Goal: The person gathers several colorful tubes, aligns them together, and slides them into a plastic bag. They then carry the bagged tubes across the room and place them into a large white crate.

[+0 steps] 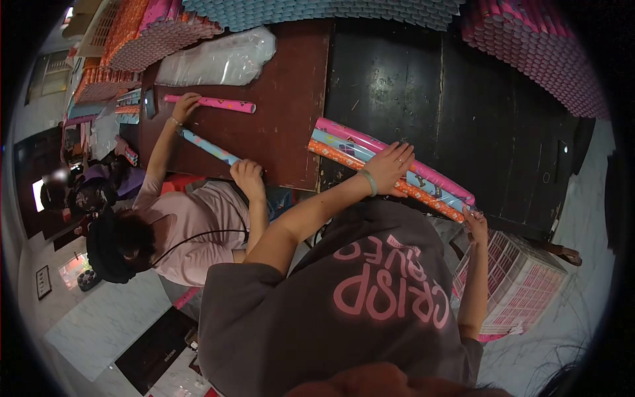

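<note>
Rolls (433,177), pink, blue, orange, seemingly in clear sleeve (354,151); hands (389,170) touching it.

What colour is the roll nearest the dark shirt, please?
The roll is orange with white marks, seen best in the head view.

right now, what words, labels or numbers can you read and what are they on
"CRISP", upside down in this view, on the dark shirt.
Second line on that shirt: too folded to read surely.
Framed wall sign: too small to read.
Wrapped rolls: nothing readable.
</note>
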`<state>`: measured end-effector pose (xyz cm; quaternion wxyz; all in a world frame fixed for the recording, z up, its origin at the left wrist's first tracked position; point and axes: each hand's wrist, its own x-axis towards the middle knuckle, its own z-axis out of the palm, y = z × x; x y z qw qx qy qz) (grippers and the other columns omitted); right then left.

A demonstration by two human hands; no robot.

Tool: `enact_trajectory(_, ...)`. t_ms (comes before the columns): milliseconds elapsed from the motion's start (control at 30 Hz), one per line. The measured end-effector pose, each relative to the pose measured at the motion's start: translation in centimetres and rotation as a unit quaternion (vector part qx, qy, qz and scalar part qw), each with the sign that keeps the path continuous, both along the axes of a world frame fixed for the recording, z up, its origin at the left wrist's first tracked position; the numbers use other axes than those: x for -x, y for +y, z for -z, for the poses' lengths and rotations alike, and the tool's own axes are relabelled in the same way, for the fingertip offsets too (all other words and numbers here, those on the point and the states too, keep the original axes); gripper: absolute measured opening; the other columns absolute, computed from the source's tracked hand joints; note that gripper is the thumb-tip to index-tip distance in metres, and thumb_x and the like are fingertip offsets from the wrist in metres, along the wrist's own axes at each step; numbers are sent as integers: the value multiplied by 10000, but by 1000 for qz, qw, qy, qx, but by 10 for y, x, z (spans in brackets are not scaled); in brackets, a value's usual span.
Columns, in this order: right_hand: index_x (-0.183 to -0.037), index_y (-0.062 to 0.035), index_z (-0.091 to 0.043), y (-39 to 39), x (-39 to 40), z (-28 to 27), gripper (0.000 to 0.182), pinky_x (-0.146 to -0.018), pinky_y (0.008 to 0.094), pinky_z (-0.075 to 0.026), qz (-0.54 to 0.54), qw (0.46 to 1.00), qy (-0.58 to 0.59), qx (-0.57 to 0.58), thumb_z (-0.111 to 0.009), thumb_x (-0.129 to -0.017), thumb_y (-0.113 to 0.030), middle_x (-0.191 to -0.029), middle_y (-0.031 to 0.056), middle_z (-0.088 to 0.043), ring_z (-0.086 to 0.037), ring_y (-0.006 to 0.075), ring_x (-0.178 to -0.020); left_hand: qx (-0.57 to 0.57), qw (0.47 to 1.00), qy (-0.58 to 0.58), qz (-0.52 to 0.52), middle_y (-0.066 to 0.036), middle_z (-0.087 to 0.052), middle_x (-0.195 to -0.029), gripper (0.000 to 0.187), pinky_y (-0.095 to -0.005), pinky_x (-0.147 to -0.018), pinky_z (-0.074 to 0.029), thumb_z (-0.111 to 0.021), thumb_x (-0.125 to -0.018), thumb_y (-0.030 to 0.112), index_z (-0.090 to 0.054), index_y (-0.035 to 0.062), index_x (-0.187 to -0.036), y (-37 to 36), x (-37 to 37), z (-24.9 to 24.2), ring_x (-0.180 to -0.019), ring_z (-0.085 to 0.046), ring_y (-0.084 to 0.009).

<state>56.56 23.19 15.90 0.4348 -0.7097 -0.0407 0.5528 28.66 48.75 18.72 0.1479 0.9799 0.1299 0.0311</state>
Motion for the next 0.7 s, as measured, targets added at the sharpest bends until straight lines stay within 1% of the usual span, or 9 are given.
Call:
enact_trajectory(100, -670, -129, -579, -2, 3, -2, 172, -401, 170, -238, 2, 1000, 10, -2, -673, -809, -169, -534, -86, -463, -366, 3, -430, -6, 1000, 2, 0, -219, -386, -1319, 926, -431, -1070, -195, -571, -653, 647, -411, -51, -1240, -1, 0, 2, -1262, -326, -328)
enact_trajectory(167, -851, -50, -611, -1, 10, -12, 103, -526, 180, -356, -49, 993, -96, -40, -681, -786, -89, -683, -38, -555, -482, 32, -584, 1, 1000, 0, 1, -217, -389, -1317, 926, -432, -1069, -195, -573, -650, 649, -415, -50, -1237, 0, 0, 3, -1261, -328, -328)
enact_trajectory(200, -851, -50, -611, -4, 11, -11, 103, -526, 180, -356, -53, 993, -95, -43, -681, -786, -89, -683, -38, -555, -482, 32, -584, -1, 1000, 1, -3, -217, -389, -1317, 926, -432, -1069, -195, -573, -650, 649, -415, -50, -1237, 0, 0, 3, -1261, -328, -328)
enact_trajectory(267, -1070, -3, -537, -14, 11, -8, 341, -673, 202, -433, -63, 980, -88, -165, -683, -763, -27, -821, 4, -594, -542, 62, -731, -1, 1000, -4, 2, -216, -392, -1314, 920, -431, -1070, -197, -575, -648, 648, -420, -47, -1232, 0, 0, 3, -1259, -331, -325)
enact_trajectory(300, -1186, -1, -430, -19, 9, -6, 502, -782, 237, -449, -81, 981, -88, -152, -672, -748, 25, -910, 37, -607, -568, 98, -838, -3, 1000, -2, 0, -216, -392, -1314, 920, -431, -1070, -197, -575, -648, 648, -420, -47, -1232, 0, 1, 2, -1259, -331, -325)
enact_trajectory(367, -1194, -6, -421, -35, -1, 15, 505, -796, 239, -445, -73, 979, -82, -172, -665, -752, 29, -925, 46, -610, -571, 107, -861, 1, 1000, -13, -2, -217, -396, -1311, 910, -428, -1069, -202, -581, -649, 641, -426, -45, -1227, 0, 1, 0, -1258, -333, -323)
enact_trajectory(533, -1228, -15, -365, -24, 26, -4, 545, -809, 236, -445, -78, 980, -96, -156, -644, -763, 44, -990, 67, -598, -570, 116, -897, 6, 1000, -15, -5, -220, -398, -1308, 905, -427, -1069, -201, -580, -654, 637, -425, -45, -1228, 1, 1, 1, -1258, -333, -326)
enact_trajectory(600, -1244, -21, -345, -17, 39, -4, 570, -804, 222, -442, 32, 981, -46, -188, -650, -765, 30, -1035, 80, -579, -561, 110, -925, 6, 1000, -18, -6, -220, -398, -1308, 905, -429, -1070, -200, -580, -655, 637, -425, -46, -1228, -1, 0, 3, -1258, -332, -328)
enact_trajectory(700, -1251, -16, -349, -7, 48, -11, 554, -816, 239, -443, 48, 983, -103, -145, -643, -783, 6, -1083, 61, -544, -553, 134, -948, 6, 1000, -12, -3, -223, -397, -1308, 909, -429, -1070, -199, -580, -654, 638, -423, -49, -1227, 0, 1, 4, -1259, -331, -332)
